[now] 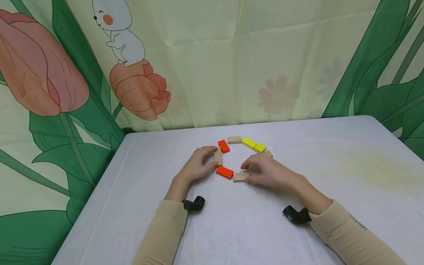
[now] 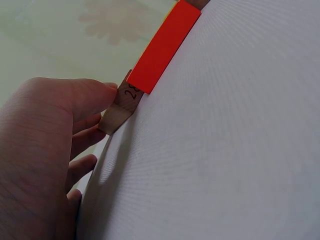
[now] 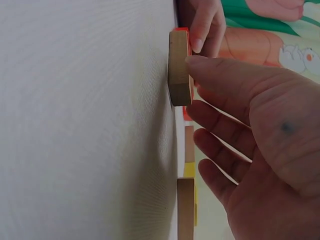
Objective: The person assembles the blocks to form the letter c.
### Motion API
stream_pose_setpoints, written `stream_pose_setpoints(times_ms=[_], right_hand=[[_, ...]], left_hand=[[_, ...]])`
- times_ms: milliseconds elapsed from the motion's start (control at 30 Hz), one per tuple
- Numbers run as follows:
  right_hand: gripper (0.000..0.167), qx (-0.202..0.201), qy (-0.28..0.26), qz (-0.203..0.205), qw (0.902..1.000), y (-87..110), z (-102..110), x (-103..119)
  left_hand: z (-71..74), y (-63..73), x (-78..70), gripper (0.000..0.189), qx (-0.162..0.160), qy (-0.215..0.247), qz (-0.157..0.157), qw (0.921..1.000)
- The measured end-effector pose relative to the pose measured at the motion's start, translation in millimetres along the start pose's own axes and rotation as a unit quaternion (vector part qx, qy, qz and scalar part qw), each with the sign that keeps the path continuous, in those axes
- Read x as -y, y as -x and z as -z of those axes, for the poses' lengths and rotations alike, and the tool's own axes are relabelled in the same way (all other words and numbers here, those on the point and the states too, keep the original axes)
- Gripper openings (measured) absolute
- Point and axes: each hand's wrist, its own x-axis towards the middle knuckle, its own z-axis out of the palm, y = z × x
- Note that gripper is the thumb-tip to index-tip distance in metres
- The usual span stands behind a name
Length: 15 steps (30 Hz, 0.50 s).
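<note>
Small flat blocks form a loose ring on the white table. At the ring's left side my left hand (image 1: pixel 198 165) holds a plain wooden block (image 1: pixel 218 156), thumb by its near end and a finger at its far end. A red block (image 1: pixel 225 172) meets that near end. To its right lies another plain wooden block (image 1: pixel 240 177), seen end-on in the right wrist view. My right hand (image 1: pixel 269 170) rests its thumb at this block's edge, with the other fingers loosely bent and apart from it. Another red block (image 1: pixel 223 146) stands just beyond the left hand's block.
Along the ring's far side are a wooden block (image 1: pixel 234 140) and two yellow blocks (image 1: pixel 249 143). Another wooden block (image 1: pixel 267 154) shows partly behind the right hand. A printed curtain (image 1: pixel 251 73) hangs behind the white-covered table (image 1: pixel 232 228).
</note>
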Motion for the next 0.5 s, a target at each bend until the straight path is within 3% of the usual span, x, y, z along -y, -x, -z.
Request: stream_pose_setpoints(times_ms=[267, 500], right_hand=[[0.026, -0.001, 0.006, 0.011, 0.9999, 0.0, -0.1, -2.2], [0.029, 0.001, 0.005, -0.010, 0.9999, -0.3, 2.2, -0.6]], left_hand=[[-0.3, -0.3, -0.7, 0.055, 0.001, 0.006, 0.003, 1.0000], [0.4, 0.1, -0.9, 0.055, 0.000, 0.004, 0.002, 1.0000]])
